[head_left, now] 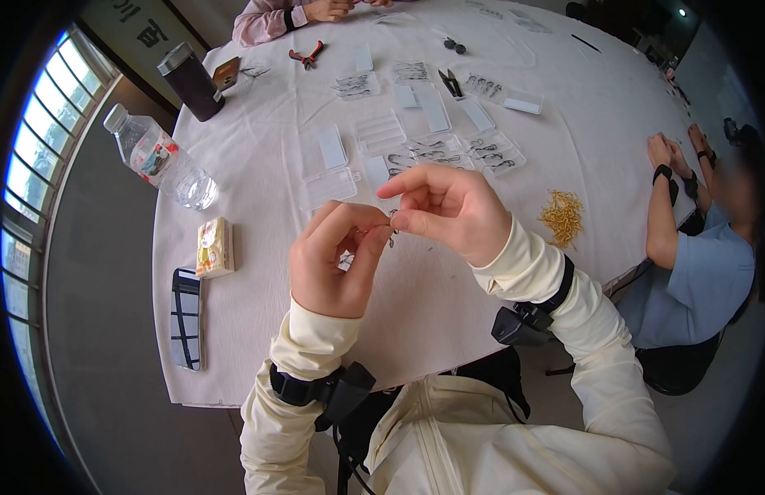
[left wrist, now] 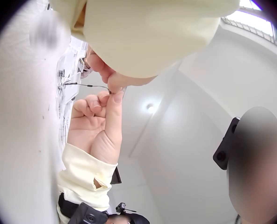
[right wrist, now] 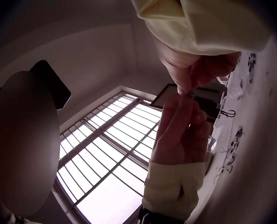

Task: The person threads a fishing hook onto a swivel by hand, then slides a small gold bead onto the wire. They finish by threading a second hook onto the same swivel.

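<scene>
In the head view my left hand (head_left: pixel 337 256) and my right hand (head_left: pixel 457 210) meet above the near part of the table. Thumb and index finger of each pinch a small dark corded piece (head_left: pixel 391 241), partly hidden by the fingertips. A thin dark cord (left wrist: pixel 89 85) stretches out from the joined fingertips in the left wrist view, below my left hand (left wrist: pixel 101 65) and above my right hand (left wrist: pixel 98 123). A dark loop (right wrist: pixel 228 113) shows beside the hands in the right wrist view. Beyond them stand clear boxes (head_left: pixel 381 132) with dark pieces.
Gold pieces (head_left: pixel 561 218) lie in a pile at the right. A bottle (head_left: pixel 164 161), a dark tumbler (head_left: pixel 191 82), a tissue pack (head_left: pixel 215 247) and a phone (head_left: pixel 186 318) are at the left. Red-handled pliers (head_left: pixel 306 56) and black snips (head_left: pixel 451 83) lie farther back. Other people sit around the table.
</scene>
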Motion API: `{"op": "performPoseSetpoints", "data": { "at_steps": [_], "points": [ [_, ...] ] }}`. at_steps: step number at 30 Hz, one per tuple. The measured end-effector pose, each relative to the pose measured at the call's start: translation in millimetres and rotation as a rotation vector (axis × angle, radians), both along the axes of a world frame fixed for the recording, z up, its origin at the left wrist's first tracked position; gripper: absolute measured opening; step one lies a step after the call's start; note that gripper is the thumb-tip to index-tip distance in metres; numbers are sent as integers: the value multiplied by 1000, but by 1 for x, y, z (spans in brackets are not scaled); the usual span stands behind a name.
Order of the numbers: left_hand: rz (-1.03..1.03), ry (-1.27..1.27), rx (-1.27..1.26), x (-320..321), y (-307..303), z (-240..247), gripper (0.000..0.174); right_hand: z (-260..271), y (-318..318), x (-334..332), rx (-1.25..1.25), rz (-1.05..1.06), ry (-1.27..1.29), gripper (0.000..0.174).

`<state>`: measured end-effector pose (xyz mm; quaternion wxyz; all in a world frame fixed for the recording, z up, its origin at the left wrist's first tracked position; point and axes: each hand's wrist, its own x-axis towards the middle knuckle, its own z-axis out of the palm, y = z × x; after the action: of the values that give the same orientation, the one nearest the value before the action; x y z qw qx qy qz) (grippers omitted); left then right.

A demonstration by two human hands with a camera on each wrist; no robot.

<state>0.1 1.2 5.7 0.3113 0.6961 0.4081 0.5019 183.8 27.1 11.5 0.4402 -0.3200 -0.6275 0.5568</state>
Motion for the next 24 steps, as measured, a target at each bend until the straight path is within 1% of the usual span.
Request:
{"op": "performPoseSetpoints", "data": {
  "at_steps": [3, 5, 8, 14, 17, 19, 24],
  "points": [
    [-10, 5, -5, 0, 0, 0, 4, -3, 2, 1, 4, 48, -11, 20],
    [-14, 9, -2, 0, 0, 0, 4, -4, 2, 1, -10, 62, 0, 17],
    [-18, -4, -13, 1, 0, 0, 4, -2, 2, 1, -51, 67, -1, 16],
    [-18, 1, -23, 0, 0, -1, 4, -5, 2, 1, -23, 40, 40, 13],
    [-28, -12, -68, 0, -1, 0, 3, -3, 0, 1, -31, 29, 37, 12],
    [-28, -59, -142, 1, -1, -1, 2, -3, 0, 1, -39, 26, 39, 11],
    [-44, -120, -243, 2, -2, 0, 3, -2, -1, -1, -72, 20, 62, 13]
  ]
}}
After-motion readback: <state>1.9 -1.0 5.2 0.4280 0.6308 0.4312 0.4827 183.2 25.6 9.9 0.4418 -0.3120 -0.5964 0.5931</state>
